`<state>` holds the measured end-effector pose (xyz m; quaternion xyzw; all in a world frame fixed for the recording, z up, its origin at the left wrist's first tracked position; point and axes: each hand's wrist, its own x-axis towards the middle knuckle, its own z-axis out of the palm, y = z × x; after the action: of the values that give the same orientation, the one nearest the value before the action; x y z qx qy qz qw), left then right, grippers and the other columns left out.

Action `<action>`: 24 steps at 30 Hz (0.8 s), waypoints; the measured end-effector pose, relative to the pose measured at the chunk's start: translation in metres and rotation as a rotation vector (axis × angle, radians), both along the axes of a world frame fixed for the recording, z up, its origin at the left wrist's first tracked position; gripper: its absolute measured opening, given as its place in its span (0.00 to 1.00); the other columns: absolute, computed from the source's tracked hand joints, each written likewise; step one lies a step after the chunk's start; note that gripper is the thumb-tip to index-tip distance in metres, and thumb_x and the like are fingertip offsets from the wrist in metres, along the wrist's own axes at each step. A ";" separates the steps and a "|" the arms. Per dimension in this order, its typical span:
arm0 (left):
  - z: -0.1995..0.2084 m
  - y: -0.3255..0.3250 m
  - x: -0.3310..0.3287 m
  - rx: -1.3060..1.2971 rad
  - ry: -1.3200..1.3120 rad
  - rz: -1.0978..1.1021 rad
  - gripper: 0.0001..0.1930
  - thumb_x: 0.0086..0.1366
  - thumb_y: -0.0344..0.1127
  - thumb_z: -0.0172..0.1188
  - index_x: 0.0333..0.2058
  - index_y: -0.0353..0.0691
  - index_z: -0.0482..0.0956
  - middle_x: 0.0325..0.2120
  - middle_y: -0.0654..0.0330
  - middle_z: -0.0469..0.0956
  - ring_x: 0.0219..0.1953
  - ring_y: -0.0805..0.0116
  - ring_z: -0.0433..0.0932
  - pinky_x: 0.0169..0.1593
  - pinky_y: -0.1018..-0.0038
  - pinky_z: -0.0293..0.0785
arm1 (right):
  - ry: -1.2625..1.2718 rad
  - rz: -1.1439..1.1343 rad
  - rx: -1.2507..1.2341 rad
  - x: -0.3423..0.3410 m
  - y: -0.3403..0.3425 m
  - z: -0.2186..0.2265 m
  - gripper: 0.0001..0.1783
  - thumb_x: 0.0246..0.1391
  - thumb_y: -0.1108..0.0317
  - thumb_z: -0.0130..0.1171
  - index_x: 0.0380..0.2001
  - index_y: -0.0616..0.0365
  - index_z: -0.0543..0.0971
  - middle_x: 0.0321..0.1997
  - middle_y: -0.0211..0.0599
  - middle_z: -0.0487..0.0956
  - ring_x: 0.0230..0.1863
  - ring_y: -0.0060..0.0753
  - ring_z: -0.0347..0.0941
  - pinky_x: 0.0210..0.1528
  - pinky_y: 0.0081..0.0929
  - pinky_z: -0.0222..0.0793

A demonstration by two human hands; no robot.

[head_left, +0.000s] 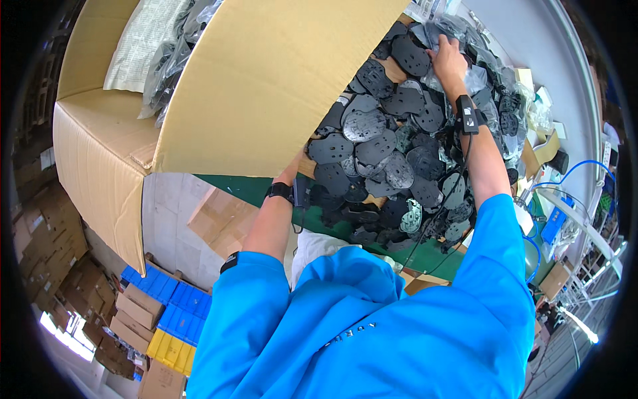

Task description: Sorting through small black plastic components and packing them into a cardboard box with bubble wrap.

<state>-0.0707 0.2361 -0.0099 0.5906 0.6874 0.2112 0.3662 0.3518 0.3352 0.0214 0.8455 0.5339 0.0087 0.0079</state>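
Observation:
My right hand (449, 61) reaches to the far side of the table, its fingers curled onto a crumpled clear plastic bag (454, 28). Below it spreads a heap of flat black plastic plates (375, 147), rounded in outline and pierced with small holes. My left hand (291, 170) goes behind the flap of a large cardboard box (252, 86), at the left edge of the heap. The flap hides its fingers, so what it holds or touches does not show.
The box holds plastic-wrapped dark parts and a printed paper sack (141, 50). Under the heap lies a green tabletop (246, 189). More bags and scraps (512, 116) line the right side, near a blue hose (581, 163). Blue crates (178, 299) stand at lower left.

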 end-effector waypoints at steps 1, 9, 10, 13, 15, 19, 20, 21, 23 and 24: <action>0.001 0.002 0.001 -0.009 0.006 -0.013 0.27 0.59 0.54 0.56 0.45 0.36 0.80 0.43 0.45 0.80 0.44 0.44 0.78 0.50 0.58 0.73 | -0.006 0.061 0.028 0.001 -0.001 -0.001 0.18 0.53 0.59 0.61 0.46 0.48 0.74 0.47 0.43 0.74 0.40 0.55 0.79 0.37 0.46 0.75; 0.008 0.004 0.002 -0.044 -0.017 -0.015 0.27 0.58 0.54 0.58 0.46 0.36 0.79 0.44 0.45 0.79 0.46 0.43 0.77 0.51 0.57 0.72 | 0.026 0.162 0.199 0.011 -0.028 0.008 0.10 0.53 0.70 0.51 0.39 0.51 0.75 0.41 0.42 0.76 0.39 0.55 0.77 0.38 0.48 0.72; 0.003 0.004 0.000 -0.015 -0.003 -0.037 0.27 0.58 0.54 0.57 0.46 0.36 0.79 0.44 0.45 0.79 0.46 0.43 0.77 0.51 0.57 0.72 | 0.102 0.160 0.327 0.014 -0.038 0.014 0.06 0.56 0.67 0.53 0.37 0.54 0.74 0.39 0.45 0.79 0.39 0.59 0.76 0.39 0.49 0.70; 0.011 0.005 0.003 -0.064 0.035 -0.029 0.28 0.58 0.55 0.57 0.47 0.36 0.79 0.44 0.45 0.79 0.46 0.43 0.77 0.51 0.58 0.71 | 0.336 -0.078 0.454 0.000 -0.060 0.040 0.09 0.59 0.63 0.55 0.38 0.57 0.72 0.38 0.49 0.80 0.40 0.62 0.75 0.40 0.46 0.69; 0.016 0.007 0.003 -0.092 0.040 -0.021 0.28 0.58 0.56 0.57 0.47 0.36 0.79 0.45 0.45 0.79 0.46 0.43 0.77 0.51 0.58 0.72 | 0.413 -0.073 0.593 -0.003 -0.078 0.051 0.12 0.59 0.61 0.57 0.38 0.58 0.73 0.34 0.50 0.80 0.39 0.56 0.77 0.41 0.41 0.70; 0.008 0.008 0.002 -0.135 0.061 -0.028 0.29 0.58 0.57 0.56 0.47 0.37 0.80 0.45 0.46 0.79 0.47 0.45 0.77 0.51 0.59 0.72 | 0.444 -0.070 0.545 -0.018 -0.088 0.084 0.17 0.54 0.55 0.62 0.33 0.60 0.74 0.33 0.52 0.80 0.36 0.53 0.77 0.40 0.37 0.70; 0.006 0.008 0.001 -0.137 0.075 -0.029 0.29 0.58 0.57 0.56 0.47 0.37 0.80 0.45 0.46 0.79 0.47 0.45 0.77 0.51 0.59 0.72 | 0.462 -0.066 0.502 -0.023 -0.085 0.093 0.19 0.53 0.54 0.63 0.31 0.60 0.74 0.33 0.52 0.79 0.36 0.53 0.77 0.39 0.37 0.70; 0.003 0.008 0.001 -0.139 0.089 -0.028 0.28 0.58 0.57 0.55 0.46 0.38 0.80 0.45 0.46 0.79 0.47 0.45 0.77 0.51 0.58 0.72 | 0.432 -0.096 0.364 -0.019 -0.079 0.095 0.20 0.51 0.52 0.64 0.30 0.60 0.74 0.33 0.53 0.79 0.36 0.53 0.76 0.39 0.37 0.70; 0.002 0.009 0.001 -0.122 0.082 -0.029 0.29 0.59 0.57 0.55 0.47 0.38 0.80 0.44 0.46 0.80 0.46 0.45 0.77 0.50 0.58 0.72 | 0.369 -0.161 0.089 -0.003 -0.060 0.091 0.22 0.48 0.50 0.65 0.28 0.60 0.74 0.32 0.54 0.79 0.35 0.54 0.76 0.39 0.37 0.70; 0.003 0.009 0.001 -0.126 0.067 -0.022 0.29 0.59 0.57 0.55 0.47 0.38 0.80 0.44 0.46 0.80 0.46 0.45 0.77 0.50 0.58 0.73 | 0.366 -0.088 0.153 0.003 -0.051 0.081 0.20 0.46 0.53 0.65 0.28 0.60 0.75 0.31 0.56 0.78 0.35 0.55 0.76 0.38 0.40 0.70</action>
<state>-0.0695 0.2453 -0.0071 0.5807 0.7045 0.1437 0.3819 0.3549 0.2838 0.1027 0.8537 0.4866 -0.1050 -0.1531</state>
